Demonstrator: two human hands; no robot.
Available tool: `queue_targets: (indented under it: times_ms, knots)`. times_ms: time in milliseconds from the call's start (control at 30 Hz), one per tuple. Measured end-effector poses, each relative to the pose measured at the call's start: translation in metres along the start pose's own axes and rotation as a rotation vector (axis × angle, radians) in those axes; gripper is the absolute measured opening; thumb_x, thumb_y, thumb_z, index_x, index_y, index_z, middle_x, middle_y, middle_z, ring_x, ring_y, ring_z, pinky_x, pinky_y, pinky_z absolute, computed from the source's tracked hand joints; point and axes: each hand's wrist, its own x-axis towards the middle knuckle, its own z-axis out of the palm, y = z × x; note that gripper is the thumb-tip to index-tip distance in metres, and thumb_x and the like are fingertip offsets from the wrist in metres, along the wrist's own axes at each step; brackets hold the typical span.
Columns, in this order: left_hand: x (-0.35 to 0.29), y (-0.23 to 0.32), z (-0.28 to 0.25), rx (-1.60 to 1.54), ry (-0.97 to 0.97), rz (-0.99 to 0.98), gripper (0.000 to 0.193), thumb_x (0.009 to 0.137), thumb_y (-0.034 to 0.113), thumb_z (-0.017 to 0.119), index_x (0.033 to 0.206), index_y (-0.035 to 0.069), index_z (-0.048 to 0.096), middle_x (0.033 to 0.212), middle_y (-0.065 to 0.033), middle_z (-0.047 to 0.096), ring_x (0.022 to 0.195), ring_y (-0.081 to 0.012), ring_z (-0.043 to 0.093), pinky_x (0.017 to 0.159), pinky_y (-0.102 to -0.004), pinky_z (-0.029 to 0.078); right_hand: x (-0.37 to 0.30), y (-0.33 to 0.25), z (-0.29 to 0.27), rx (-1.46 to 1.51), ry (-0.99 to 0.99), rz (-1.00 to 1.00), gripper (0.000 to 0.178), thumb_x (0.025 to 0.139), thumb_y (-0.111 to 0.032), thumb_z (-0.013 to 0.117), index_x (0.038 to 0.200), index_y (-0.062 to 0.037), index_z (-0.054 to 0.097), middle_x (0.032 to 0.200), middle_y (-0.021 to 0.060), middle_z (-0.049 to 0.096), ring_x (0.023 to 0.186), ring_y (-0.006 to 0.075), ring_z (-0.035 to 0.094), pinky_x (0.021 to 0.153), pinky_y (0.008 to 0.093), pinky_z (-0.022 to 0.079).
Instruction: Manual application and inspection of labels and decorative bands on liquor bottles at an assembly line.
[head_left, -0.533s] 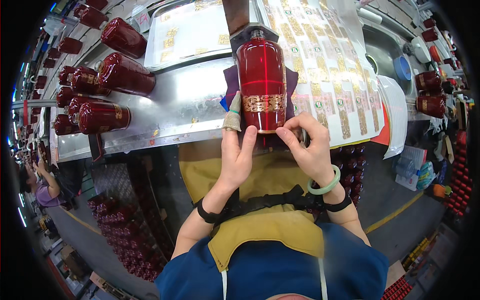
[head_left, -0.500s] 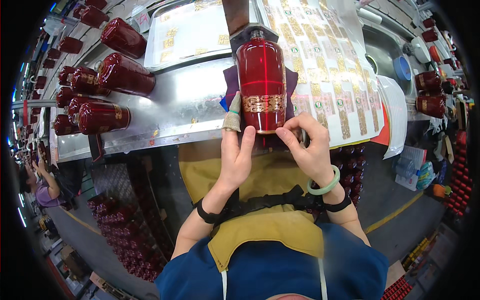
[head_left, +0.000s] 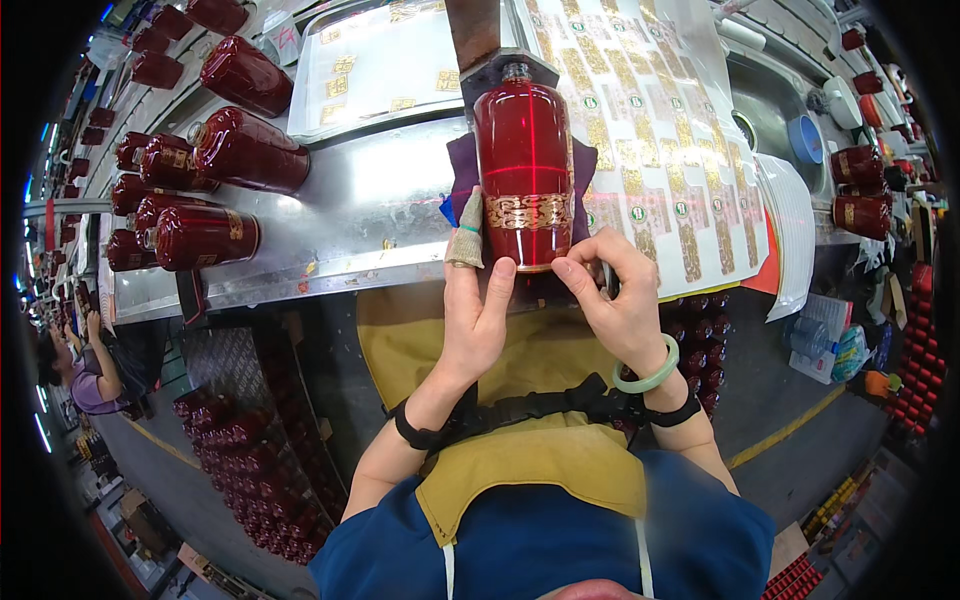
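A glossy dark red glass bottle (head_left: 524,150) with a gold patterned band (head_left: 528,211) lies in front of me on a dark purple cloth (head_left: 465,165), its neck pointing away. Thin bright red lines cross on its surface. My left hand (head_left: 476,310) grips its lower left side, the thumb at the base and the fingers along the side. Beige cloth covers (head_left: 466,240) wrap some of those fingers. My right hand (head_left: 618,290) holds the base's right corner, thumb against the edge and fingers curled. A pale green bangle (head_left: 652,368) circles my right wrist.
Gold decal sheets (head_left: 640,150) spread to the right of the bottle. Beyond the metal bench (head_left: 370,200), at the back left, sits a white tray (head_left: 385,60) with small gold decals. Several red bottles (head_left: 208,238) lie on the left. A dark metal bracket (head_left: 475,30) stands at the bottle's neck.
My hands and the bottle stay almost in place, with only slight shifts of fingers and bottle. At the far upper left, some bottles have shifted. A person at the left has moved an arm.
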Motion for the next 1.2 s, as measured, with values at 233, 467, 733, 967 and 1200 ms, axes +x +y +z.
queue_targets:
  times_ms: [233, 467, 733, 967, 1200]
  knots:
    - [0.0005, 0.0001, 0.0005, -0.012, -0.008, -0.002, 0.06, 0.107, 0.017, 0.046, 0.158, -0.006, 0.025, 0.164, -0.0208, 0.03, 0.15, -0.0331, 0.03, 0.124, -0.0421, 0.019, 0.0002, 0.0017, 0.0006, -0.002, 0.007, -0.018, 0.016, 0.088, -0.011, 0.079, 0.085, -0.0003, 0.068, 0.075, 0.007, 0.058, 0.064, 0.0167, 0.053, 0.06, 0.0311, 0.043]
    - [-0.0006, -0.0048, 0.0028, -0.066, -0.002, -0.02, 0.062, 0.106, 0.018, 0.049, 0.159, -0.005, 0.025, 0.163, -0.0205, 0.03, 0.148, -0.0321, 0.032, 0.123, -0.0417, 0.02, 0.0011, 0.0009, 0.0009, -0.006, 0.007, -0.028, 0.016, 0.088, -0.011, 0.079, 0.084, 0.0, 0.068, 0.074, 0.0069, 0.058, 0.063, 0.0168, 0.053, 0.06, 0.0311, 0.043]
    - [-0.0017, -0.0012, 0.0032, 0.033, 0.002, 0.007, 0.064, 0.105, 0.018, 0.052, 0.159, -0.004, 0.025, 0.163, -0.0203, 0.03, 0.149, -0.0326, 0.031, 0.123, -0.0425, 0.021, 0.0006, 0.0017, 0.0011, -0.01, 0.018, -0.024, 0.016, 0.088, -0.011, 0.079, 0.084, -0.0001, 0.068, 0.074, 0.0067, 0.057, 0.062, 0.0169, 0.053, 0.059, 0.0314, 0.042]
    - [-0.0072, -0.0088, 0.0033, -0.023, 0.0, -0.074, 0.064, 0.106, 0.019, 0.052, 0.159, -0.004, 0.026, 0.163, -0.0203, 0.031, 0.148, -0.0332, 0.031, 0.123, -0.0426, 0.021, -0.0005, 0.0025, 0.0024, -0.004, 0.018, -0.014, 0.016, 0.087, -0.011, 0.08, 0.083, -0.0005, 0.068, 0.074, 0.0066, 0.057, 0.062, 0.0171, 0.053, 0.059, 0.0316, 0.042]
    - [-0.0074, -0.0054, 0.004, -0.066, 0.005, -0.143, 0.063, 0.105, 0.018, 0.053, 0.159, -0.004, 0.027, 0.162, -0.0207, 0.033, 0.147, -0.0329, 0.034, 0.121, -0.042, 0.025, 0.0011, -0.0002, 0.0023, -0.07, 0.036, -0.041, 0.017, 0.085, -0.011, 0.082, 0.082, -0.0012, 0.068, 0.074, 0.0069, 0.058, 0.063, 0.0187, 0.054, 0.059, 0.0326, 0.044]
